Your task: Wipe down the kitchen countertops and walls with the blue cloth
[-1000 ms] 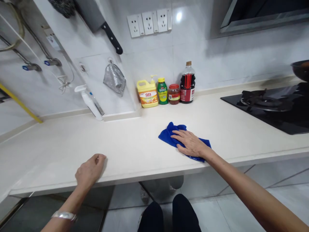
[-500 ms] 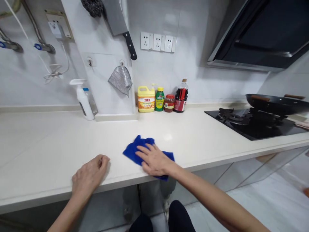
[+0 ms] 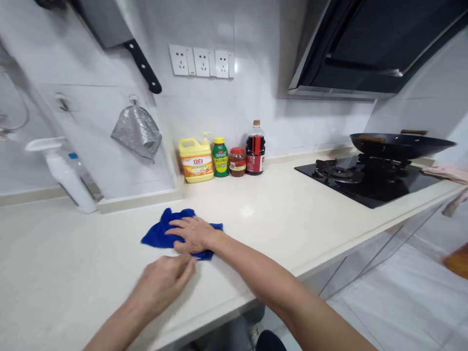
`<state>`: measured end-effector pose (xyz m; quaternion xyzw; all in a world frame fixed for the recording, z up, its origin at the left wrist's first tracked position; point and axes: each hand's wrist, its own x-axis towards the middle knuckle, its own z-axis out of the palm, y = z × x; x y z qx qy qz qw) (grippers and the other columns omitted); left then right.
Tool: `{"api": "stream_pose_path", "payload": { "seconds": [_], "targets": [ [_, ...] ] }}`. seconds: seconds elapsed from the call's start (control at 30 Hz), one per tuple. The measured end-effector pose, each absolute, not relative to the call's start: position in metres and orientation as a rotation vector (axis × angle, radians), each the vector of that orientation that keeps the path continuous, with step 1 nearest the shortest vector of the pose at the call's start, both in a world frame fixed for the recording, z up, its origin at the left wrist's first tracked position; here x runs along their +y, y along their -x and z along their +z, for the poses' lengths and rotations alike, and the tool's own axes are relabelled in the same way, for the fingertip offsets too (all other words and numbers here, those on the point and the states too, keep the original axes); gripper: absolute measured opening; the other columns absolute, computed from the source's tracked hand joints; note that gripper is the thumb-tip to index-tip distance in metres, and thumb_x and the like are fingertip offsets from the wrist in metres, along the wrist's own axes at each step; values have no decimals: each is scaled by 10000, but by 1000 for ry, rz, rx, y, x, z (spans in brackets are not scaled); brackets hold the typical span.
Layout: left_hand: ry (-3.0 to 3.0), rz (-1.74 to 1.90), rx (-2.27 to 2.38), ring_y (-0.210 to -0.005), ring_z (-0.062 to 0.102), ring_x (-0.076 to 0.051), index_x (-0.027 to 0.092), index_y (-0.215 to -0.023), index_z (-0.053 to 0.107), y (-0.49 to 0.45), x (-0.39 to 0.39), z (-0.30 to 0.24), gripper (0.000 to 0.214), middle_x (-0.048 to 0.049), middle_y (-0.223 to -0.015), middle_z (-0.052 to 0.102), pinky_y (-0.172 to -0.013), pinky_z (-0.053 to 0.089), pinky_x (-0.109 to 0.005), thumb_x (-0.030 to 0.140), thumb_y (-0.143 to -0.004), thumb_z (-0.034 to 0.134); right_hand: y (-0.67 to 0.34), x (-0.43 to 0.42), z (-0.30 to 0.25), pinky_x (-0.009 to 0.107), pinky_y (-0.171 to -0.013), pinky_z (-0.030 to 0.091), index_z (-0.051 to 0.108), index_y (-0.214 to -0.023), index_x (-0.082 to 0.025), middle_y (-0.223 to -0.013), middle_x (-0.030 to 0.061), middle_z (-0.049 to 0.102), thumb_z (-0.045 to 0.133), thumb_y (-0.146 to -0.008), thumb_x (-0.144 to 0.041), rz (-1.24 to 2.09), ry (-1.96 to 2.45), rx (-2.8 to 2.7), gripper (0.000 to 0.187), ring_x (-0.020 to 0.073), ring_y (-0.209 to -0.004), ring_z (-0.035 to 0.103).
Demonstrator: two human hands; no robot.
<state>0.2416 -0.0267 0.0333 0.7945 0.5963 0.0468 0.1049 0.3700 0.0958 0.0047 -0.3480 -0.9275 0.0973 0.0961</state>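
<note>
The cloth [image 3: 158, 235] lies on the countertop [image 3: 263, 234] — dish soap jug [image 3: 195, 162] behind it, gas hob [image 3: 365, 184] to its right.

The cream countertop [image 3: 285, 219] is holding a blue cloth [image 3: 157, 236], dish-soap jug [image 3: 195, 163], green bottle [image 3: 220, 158], red-lidded jar [image 3: 237, 163], soy-sauce bottle [image 3: 255, 156], spray bottle [image 3: 68, 183] and black gas hob [image 3: 365, 187].

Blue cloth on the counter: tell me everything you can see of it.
The blue cloth is a soft, towel-like fabric, possibly microfiber, with a plain, saturated colour. It lies crumpled and unevenly folded, not spread flat, on the pale counter. The right hand rests palm-down on top, covering its middle. The blurred left hand is at its near edge; contact is unclear.
</note>
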Motion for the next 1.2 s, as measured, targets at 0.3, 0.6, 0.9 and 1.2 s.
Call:
{"api": "stream_pose_path", "payload": {
  "seconds": [0.3,0.6,0.9,1.2],
  "targets": [
    [-2757,329,574,-550,512,-100,211,-759,520,-378,2,5,218,51,-656,649,-553,318,-250,254,-940,406,-566,186,-2,441,-1282,254,490,-1548,-295,-1683,1,350,463,-999,-444,146,1716,-2366,569,270,-1529,351],
    [-2609,821,376,-494,451,-54,206,-746,539,-380,11,-26,154,92,-588,560,-473,309,-212,135,-872,487,-737,177,-24,464,-1270,264,471,-1560,-185,-1677,104,348,364,-1012,-421,-30,2163,-2008,606,325,-1507,385],
    [-2895,305,959,-756,702,-142,206,-840,661,-362,29,2,301,-2,-839,772,-663,443,-269,284,-974,403,-795,86,-57,501,-1199,378,510,-1524,-186,-1628,136,426,325,-1002,-434,-322,2332,-1865,607,337,-1459,453],
    [-2238,686,2016,-1058,724,-351,165,-1123,739,-267,73,20,504,-184,-1068,766,-892,552,-477,334,-998,281,-719,-1,-66,582,-1120,454,523,-1511,-238,-1601,126,472,348,-991,-356,-475,2211,-2082,561,354,-1471,432]
  ]
}}
